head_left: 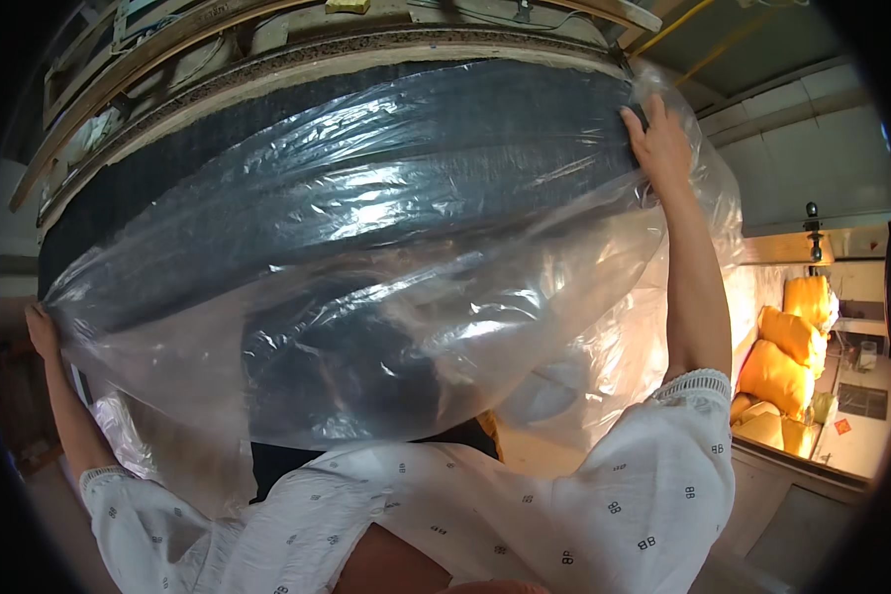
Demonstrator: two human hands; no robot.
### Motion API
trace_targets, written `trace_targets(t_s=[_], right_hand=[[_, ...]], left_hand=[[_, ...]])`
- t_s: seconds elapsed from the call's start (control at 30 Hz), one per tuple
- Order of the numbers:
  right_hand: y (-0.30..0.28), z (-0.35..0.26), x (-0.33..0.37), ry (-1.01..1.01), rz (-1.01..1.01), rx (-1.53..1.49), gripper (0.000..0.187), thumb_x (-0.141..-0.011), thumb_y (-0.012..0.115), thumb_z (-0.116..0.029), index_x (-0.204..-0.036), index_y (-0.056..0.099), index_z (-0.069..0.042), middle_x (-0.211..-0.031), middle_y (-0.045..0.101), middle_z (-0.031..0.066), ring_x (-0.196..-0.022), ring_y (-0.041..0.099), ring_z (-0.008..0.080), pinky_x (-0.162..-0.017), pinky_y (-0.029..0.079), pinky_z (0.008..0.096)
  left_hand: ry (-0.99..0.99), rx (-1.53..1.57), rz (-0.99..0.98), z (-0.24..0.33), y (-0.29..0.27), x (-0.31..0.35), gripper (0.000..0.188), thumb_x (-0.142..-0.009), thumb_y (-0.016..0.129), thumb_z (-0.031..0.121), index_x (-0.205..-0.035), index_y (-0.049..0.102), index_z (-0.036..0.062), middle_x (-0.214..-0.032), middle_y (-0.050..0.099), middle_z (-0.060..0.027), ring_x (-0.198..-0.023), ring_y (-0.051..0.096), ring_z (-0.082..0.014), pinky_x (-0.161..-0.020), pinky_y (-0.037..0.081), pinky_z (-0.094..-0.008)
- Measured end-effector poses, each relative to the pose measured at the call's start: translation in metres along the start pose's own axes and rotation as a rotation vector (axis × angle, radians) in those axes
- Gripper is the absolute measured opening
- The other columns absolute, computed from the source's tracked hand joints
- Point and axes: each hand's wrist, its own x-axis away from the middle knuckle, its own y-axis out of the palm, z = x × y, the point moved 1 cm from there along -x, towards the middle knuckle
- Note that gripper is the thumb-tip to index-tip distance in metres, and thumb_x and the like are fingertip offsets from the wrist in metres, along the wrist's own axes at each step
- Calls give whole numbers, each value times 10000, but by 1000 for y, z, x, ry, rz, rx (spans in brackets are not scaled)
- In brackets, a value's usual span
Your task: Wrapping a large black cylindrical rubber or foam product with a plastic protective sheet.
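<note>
A large clear plastic sheet (pixel 366 213) spreads in front of me over a dark cloth-like surface (pixel 99 218). Its near part sags toward my body, wrinkled and shiny. At the far left, my left hand (pixel 42 330) is closed on the sheet's edge, where folds gather to a point. My right arm reaches far forward to the right. There my right hand (pixel 660 144) rests against the sheet near the far right corner, fingers stretched and apart. Beyond that hand, loose plastic bunches up and hangs down to the right.
A long wooden rail (pixel 168 51) runs along the back, behind the dark surface's far edge. On the right, several stuffed yellow sacks (pixel 777 371) are piled in bright light, seen past an opening. A pale wall panel (pixel 802 158) stands at the upper right.
</note>
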Motion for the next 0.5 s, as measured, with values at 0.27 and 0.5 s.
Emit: trace_targets(t_s=[0.27, 0.5], right_hand=[[-38, -7, 0, -226, -57, -177, 340, -893, 472, -313, -1114, 588, -83, -1058, 587, 189, -993, 568, 356, -841, 454, 416], [20, 20, -16, -216, -128, -475, 463, -951, 414, -316, -1301, 446, -16, -1325, 463, 161, -1252, 410, 269, -1040, 285, 301]], left_hand=[[219, 29, 141, -48, 20, -20, 412, -960, 361, 350, -1112, 478, -15, -1125, 519, -259, -1053, 490, -415, -853, 391, -431], [-41, 45, 85, 68, -25, -6, 424, -917, 409, 338, -1113, 556, -9, -1121, 566, -237, -1062, 537, -379, -892, 420, -445]])
